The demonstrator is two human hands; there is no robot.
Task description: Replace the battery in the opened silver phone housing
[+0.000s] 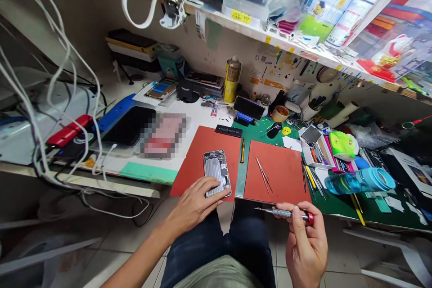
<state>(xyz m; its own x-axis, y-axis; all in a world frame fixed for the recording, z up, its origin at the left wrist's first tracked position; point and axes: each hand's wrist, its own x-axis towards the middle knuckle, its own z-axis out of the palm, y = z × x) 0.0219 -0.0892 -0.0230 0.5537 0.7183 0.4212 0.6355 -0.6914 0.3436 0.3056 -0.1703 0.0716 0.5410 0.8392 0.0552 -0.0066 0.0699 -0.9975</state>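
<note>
The left hand [197, 201] is lying with fingers extended and unclenched across the lower end of an opened, silver, rectangular phone body [213, 175], probably steadying it on the left brick-red, rectangular mat [192, 157]. The right hand [306, 240] is grasping a silver metal screwdriver with a red end [282, 213], seemingly keeping its tip free beyond the desk [199, 119].
</note>
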